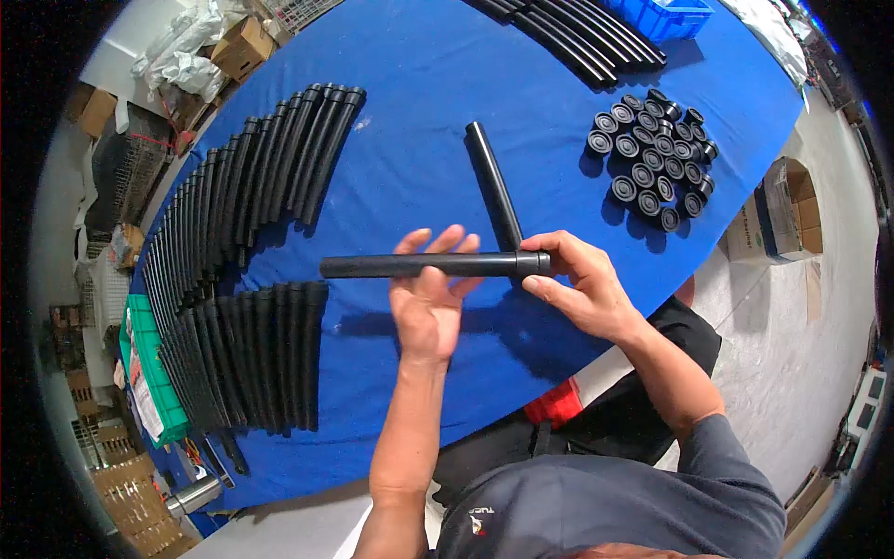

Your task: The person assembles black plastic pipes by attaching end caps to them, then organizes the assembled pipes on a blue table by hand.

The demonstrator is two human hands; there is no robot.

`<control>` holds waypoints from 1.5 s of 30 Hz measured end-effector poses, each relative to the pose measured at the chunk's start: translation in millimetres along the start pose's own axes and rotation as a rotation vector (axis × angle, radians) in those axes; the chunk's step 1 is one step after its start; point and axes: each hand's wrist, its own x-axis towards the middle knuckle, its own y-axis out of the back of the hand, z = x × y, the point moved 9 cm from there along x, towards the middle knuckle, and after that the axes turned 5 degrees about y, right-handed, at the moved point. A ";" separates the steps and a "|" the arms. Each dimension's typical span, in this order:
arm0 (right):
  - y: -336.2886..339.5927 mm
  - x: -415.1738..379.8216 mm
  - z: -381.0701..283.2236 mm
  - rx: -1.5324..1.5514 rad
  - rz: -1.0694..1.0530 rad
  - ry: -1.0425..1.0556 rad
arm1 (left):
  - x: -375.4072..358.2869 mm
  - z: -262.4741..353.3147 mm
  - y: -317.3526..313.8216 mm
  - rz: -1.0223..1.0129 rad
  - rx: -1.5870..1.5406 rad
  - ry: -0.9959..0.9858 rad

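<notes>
A black tube (pixel 400 265) lies level above the table, a wider black cap (pixel 532 262) on its right end. My left hand (pixel 430 303) holds it loosely near the middle, palm up, the fingers behind it and the thumb at its front. At the capped end, my right hand (pixel 587 284) pinches the cap between thumb and fingers. Beyond my hands, a second tube (pixel 492 182) rests on the blue cloth, its near end hidden behind the held one.
Rows of capped black tubes (pixel 251 177) and another group (pixel 256 359) lie left. Many round black caps (pixel 647 172) cluster right. Bare tubes (pixel 568 42) and a blue crate (pixel 666 19) are at the far edge. A green crate (pixel 168 410) stands left, a cardboard box (pixel 778 210) right.
</notes>
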 end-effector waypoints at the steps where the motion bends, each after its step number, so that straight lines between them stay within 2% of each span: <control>1: -0.7 1.0 0.4 -0.002 -0.018 -0.010 | 1.5 2.4 9.4 -0.006 -0.030 0.003; 3: -1.8 1.5 1.6 -0.007 -0.059 -0.036 | 3.9 -6.4 22.1 0.024 -0.073 0.045; 6: -3.6 4.3 -9.5 -0.199 -0.051 0.124 | 0.4 -18.6 15.2 -0.015 -0.104 0.064; 7: -2.8 3.7 -3.3 -0.218 -0.085 0.066 | -0.7 -20.4 14.4 0.005 -0.102 0.067; 13: -0.7 0.4 -2.8 -0.219 -0.016 0.090 | -5.8 -22.2 10.0 0.049 -0.070 0.012; 16: -2.3 2.6 -2.6 -0.211 -0.051 0.089 | -5.5 -23.0 12.8 0.059 -0.067 0.027; 19: -3.0 4.7 2.3 -0.155 -0.144 -0.010 | -3.4 -23.0 12.4 0.041 -0.071 0.067; 31: -0.6 0.6 -0.4 -0.223 -0.106 0.048 | -6.0 -23.2 11.3 0.060 -0.039 0.035; 34: 0.8 2.6 -1.4 -0.036 -0.005 0.055 | -3.6 -17.7 5.7 -0.023 -0.088 0.042; 37: -6.9 -8.2 28.4 0.261 -0.082 -0.376 | -3.4 -16.7 -1.1 -0.033 -0.104 0.046; 40: -2.2 0.1 14.8 0.133 -0.076 -0.191 | -3.4 -23.2 5.3 0.006 -0.124 0.064; 41: -1.8 -3.2 15.7 0.110 -0.113 -0.272 | -3.3 -24.1 5.1 -0.020 -0.120 0.064; 44: 0.3 -0.4 6.1 -0.045 -0.114 -0.080 | -3.1 -24.8 7.2 -0.066 -0.127 0.074; 45: 0.0 -0.6 7.0 -0.031 -0.120 -0.096 | -3.6 -26.7 8.4 -0.061 -0.148 0.087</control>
